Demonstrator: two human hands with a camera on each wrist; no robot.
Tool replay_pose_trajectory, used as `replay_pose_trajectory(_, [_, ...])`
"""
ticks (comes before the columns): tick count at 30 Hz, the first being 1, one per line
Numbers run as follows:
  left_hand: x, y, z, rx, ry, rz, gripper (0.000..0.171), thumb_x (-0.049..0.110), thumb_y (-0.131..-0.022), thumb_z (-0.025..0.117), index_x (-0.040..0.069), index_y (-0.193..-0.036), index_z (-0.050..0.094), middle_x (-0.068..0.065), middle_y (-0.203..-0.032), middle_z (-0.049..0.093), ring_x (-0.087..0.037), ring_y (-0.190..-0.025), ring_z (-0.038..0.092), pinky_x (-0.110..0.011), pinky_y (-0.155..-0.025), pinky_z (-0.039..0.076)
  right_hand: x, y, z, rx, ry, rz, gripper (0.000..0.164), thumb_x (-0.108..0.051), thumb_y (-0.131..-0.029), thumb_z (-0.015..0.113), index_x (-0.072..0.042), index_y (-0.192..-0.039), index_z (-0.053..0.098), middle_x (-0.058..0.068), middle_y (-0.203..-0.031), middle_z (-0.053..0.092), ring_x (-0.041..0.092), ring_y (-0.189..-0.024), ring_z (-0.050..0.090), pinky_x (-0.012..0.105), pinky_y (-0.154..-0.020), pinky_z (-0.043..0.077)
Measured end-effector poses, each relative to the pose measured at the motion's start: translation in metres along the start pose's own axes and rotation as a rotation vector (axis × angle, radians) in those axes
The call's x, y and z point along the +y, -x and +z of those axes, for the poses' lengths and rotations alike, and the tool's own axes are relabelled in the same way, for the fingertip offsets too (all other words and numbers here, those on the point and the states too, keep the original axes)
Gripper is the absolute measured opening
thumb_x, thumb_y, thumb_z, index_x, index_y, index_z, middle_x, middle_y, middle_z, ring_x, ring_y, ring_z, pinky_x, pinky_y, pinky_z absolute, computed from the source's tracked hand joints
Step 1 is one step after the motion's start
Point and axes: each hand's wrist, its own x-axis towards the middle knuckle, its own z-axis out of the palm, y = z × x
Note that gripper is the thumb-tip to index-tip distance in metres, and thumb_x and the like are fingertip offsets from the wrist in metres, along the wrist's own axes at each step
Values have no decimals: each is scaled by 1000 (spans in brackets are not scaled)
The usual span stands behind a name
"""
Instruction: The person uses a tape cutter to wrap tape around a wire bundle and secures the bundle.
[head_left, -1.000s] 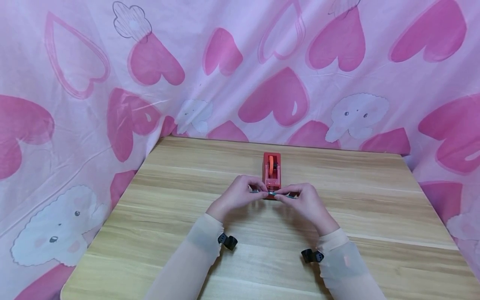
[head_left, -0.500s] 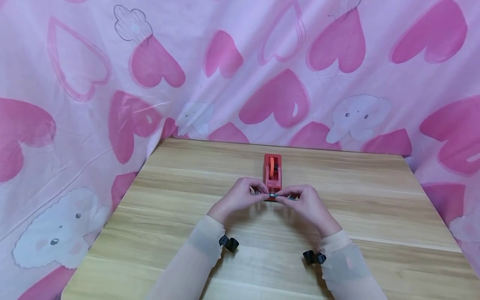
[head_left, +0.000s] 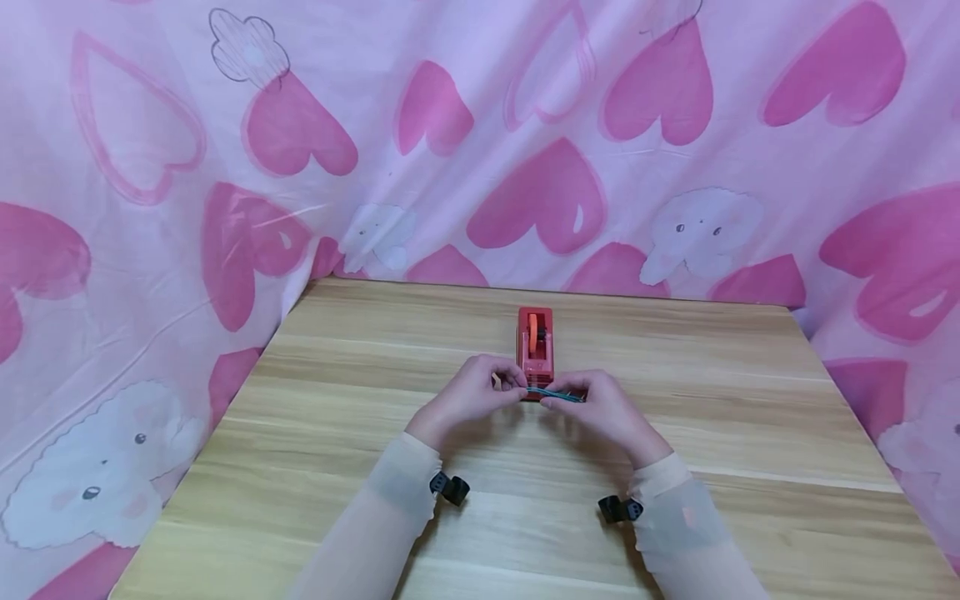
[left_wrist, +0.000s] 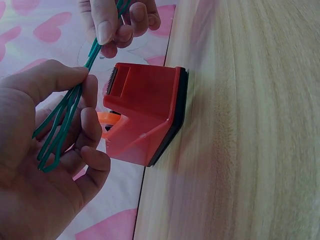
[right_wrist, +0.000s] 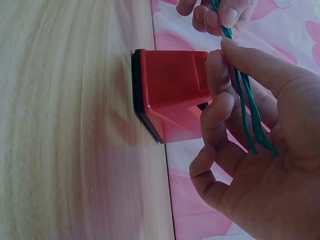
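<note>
A bundle of thin green strands (left_wrist: pixel 61 120), cord or wire, stretches between the two hands. My left hand (head_left: pixel 468 393) pinches it between thumb and forefinger, and looped ends lie over the palm in the left wrist view. My right hand (head_left: pixel 602 408) pinches the same bundle close by, with strand ends (right_wrist: pixel 255 120) hanging over that palm in the right wrist view. The other fingers of both hands are loosely bent. Just beyond the hands stands a red tape dispenser (head_left: pixel 536 337) with an orange wheel (left_wrist: pixel 108 118) and a toothed cutting edge (left_wrist: pixel 111 81). The hands partly hide its front.
The dispenser stands on a wood-grain table (head_left: pixel 360 350), towards its far edge. A pink cloth (head_left: pixel 450 192) with hearts and white animals hangs behind and at both sides. Small black cameras (head_left: pixel 450 488) are strapped to both wrists.
More of the green bundle shows at the fingertips, mainly by the right hand. The whole view has shifted slightly, so hands and dispenser sit further left in it. Both hands keep their pinch.
</note>
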Motion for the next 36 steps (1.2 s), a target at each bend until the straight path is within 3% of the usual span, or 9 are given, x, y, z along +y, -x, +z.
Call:
replay_pose_trajectory(8, [0, 0, 1, 67, -56, 29, 8, 12, -89, 78, 18, -91, 75, 9, -87, 68, -9, -81, 59, -23, -73, 50, -1, 0, 1, -7, -35, 13, 14, -29, -92, 79, -20, -103, 80, 0, -102, 76, 21, -86, 60, 30, -75, 52])
replay_pose_trajectory(15, [0, 1, 3, 85, -94, 78, 9, 12, -88, 79, 21, -91, 77, 11, -86, 68, -9, -82, 58, -24, -73, 49, -1, 0, 1, -8, -58, 31, 16, -27, -93, 79, -14, -102, 80, 5, -95, 75, 20, -82, 59, 26, -70, 50])
replay_pose_trajectory(31, [-3, 1, 5, 152, -161, 252, 10, 8, -85, 81, 16, -91, 78, 6, -86, 68, -7, -80, 57, -21, -69, 48, 8, -4, 1, -54, -141, 4, 23, -28, -99, 71, -8, -109, 78, 12, -95, 77, 26, -93, 68, 27, -79, 53])
replay_pose_trajectory(36, [-4, 1, 6, 144, -167, 255, 10, 8, -85, 81, 16, -91, 77, 7, -86, 68, -8, -80, 58, -21, -69, 48, 6, -3, 1, -43, -151, -8, 21, -26, -98, 73, -9, -108, 77, 14, -96, 76, 21, -86, 63, 26, -73, 51])
